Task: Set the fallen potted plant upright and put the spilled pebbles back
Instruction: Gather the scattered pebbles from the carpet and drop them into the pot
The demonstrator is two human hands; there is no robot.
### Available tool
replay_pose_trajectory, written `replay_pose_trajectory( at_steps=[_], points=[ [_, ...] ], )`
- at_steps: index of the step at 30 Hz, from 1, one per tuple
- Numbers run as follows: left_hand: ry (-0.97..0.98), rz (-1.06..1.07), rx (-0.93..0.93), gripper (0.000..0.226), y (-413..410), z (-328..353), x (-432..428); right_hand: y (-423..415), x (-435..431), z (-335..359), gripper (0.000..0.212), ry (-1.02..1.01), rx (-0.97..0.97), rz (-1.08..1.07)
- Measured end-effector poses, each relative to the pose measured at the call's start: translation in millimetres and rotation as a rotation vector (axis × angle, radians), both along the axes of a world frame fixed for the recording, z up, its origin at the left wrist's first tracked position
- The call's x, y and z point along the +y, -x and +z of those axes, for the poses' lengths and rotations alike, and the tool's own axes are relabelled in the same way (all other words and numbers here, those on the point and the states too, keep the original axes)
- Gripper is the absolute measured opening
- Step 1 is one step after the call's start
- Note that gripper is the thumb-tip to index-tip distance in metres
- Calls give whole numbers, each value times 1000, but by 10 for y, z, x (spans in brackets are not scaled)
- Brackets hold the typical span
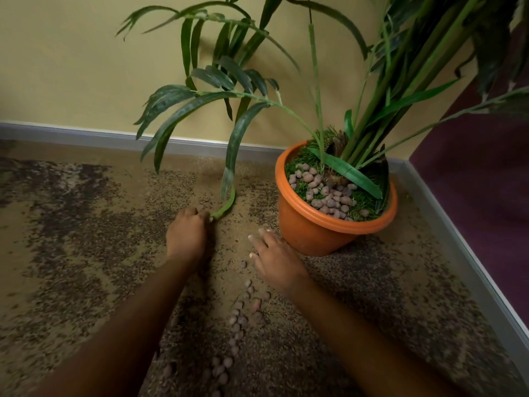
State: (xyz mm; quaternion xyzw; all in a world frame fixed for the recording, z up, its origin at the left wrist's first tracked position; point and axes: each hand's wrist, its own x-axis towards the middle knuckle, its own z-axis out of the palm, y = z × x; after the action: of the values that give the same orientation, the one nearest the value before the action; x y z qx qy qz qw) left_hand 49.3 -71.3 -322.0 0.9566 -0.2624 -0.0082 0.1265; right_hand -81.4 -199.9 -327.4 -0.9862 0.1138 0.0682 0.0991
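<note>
An orange plastic pot stands upright on the carpet in the room's corner, holding a tall green plant with fake grass and several brown clay pebbles on top. More spilled pebbles lie in a line on the carpet between my arms. My left hand rests knuckles-up on the floor with its fingers curled at the tip of a drooping leaf. My right hand lies flat beside the pot's base, fingers spread, palm down on the carpet. What lies under either palm is hidden.
A speckled beige and dark brown carpet covers the floor. A yellow wall with a grey skirting board runs behind, and a purple wall closes the right side. Long fronds hang low over the carpet left of the pot.
</note>
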Motion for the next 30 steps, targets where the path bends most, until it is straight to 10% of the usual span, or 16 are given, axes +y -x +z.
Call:
replay_pose_trajectory(
  at_steps=[7, 16, 22, 30],
  points=[
    [647, 145, 139, 31, 623, 241, -94, 26, 204, 429, 34, -366, -236, -155],
    [899, 110, 156, 35, 1231, 702, -336, 15, 330, 1107, 40, -1089, -348, -595],
    [819, -111, 47, 33, 1322, 958, -377, 187, 194, 1444, 38, -1284, -471, -635],
    [195, -463, -124, 46, 1237, 1537, -581, 345, -92, 1880, 30, -1075, -619, -695]
  ],
)
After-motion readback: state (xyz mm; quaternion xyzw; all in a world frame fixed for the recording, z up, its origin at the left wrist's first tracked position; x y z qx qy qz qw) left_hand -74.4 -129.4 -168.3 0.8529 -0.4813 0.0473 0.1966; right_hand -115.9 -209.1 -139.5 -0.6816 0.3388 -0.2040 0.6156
